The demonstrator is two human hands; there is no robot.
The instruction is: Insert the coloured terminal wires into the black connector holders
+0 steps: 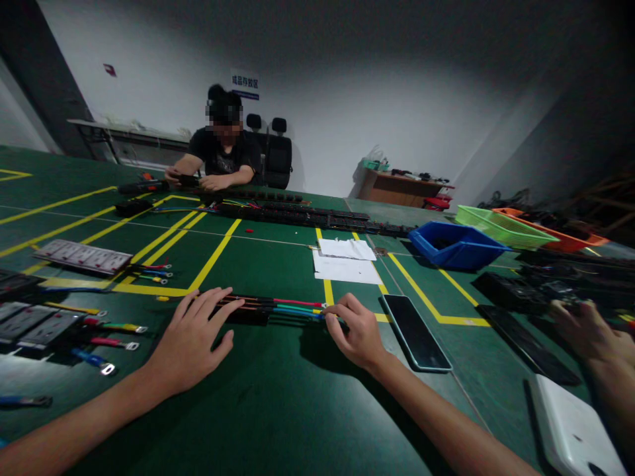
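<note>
My left hand [196, 340] rests with spread fingers over a dark strip [248, 316] on the green table [278, 403]. Copper-coloured bars run along that strip, and red, green and blue wires [297, 307] come out of its right end. The fingers of my right hand [353, 327] are closed at the wire tips, pinching there; the exact piece between them is too small to make out. To the left lie socket strips [82, 256] with coloured, lugged wires. A phone [415, 332] lies right of my right hand.
White papers [347, 268] lie beyond my right hand. A blue bin [454, 246], a green basket [503, 225] and an orange basket [570, 239] stand at the right. Another person's hand [590, 330] is at the right edge; a person [223, 152] sits across the table.
</note>
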